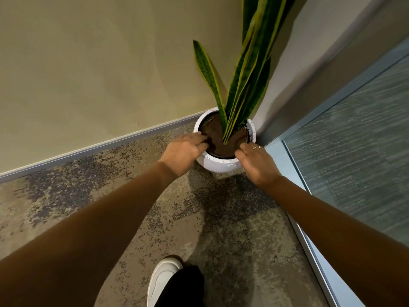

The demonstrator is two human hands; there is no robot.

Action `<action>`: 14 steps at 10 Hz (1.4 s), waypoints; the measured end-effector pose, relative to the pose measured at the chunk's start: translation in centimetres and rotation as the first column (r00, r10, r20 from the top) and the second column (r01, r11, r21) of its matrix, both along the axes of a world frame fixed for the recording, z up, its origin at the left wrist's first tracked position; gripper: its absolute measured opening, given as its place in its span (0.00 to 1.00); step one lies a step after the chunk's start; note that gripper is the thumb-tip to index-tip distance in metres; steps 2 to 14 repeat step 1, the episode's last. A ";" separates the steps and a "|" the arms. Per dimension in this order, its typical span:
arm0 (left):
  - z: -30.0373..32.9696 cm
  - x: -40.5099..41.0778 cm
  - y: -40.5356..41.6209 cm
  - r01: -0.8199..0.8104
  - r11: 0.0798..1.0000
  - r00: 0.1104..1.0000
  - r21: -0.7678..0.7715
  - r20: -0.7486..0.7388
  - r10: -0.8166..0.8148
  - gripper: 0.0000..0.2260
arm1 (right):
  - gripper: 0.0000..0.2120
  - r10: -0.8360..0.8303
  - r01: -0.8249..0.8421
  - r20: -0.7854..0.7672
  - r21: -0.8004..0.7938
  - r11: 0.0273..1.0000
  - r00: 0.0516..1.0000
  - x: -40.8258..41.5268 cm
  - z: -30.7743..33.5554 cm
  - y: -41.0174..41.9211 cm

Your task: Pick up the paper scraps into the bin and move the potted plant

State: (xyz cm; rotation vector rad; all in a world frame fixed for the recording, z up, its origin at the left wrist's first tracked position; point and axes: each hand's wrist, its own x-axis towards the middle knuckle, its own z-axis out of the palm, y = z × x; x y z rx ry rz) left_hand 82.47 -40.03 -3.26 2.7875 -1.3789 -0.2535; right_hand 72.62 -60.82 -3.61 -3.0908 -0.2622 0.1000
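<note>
Your white shoe (pixel 162 280) stands nearest on the carpet, and farther, in the corner, the potted plant (pixel 223 142) sits between your hands: left hand (pixel 184 151) and right hand (pixel 256 161) both hook curled fingers over its rim.

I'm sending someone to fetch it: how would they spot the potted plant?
Look where the beige wall meets the glass partition. On the carpet there stands the potted plant: a round white pot with tall, yellow-edged sword-shaped leaves, both hands gripping its rim.
</note>
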 end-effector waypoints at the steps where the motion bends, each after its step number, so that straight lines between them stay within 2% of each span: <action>1: 0.9 -1.2 0.6 -0.154 0.988 0.988 -0.016 0.012 0.154 0.30 | 0.19 -0.127 0.127 -0.072 -0.001 0.992 0.989 -1.2 0.5 0.5; 14: 0.9 -1.2 0.6 -0.154 0.988 0.988 -0.016 0.012 0.154 0.30 | 0.19 -0.127 0.127 -0.072 -0.001 0.992 0.989 -1.2 0.5 0.5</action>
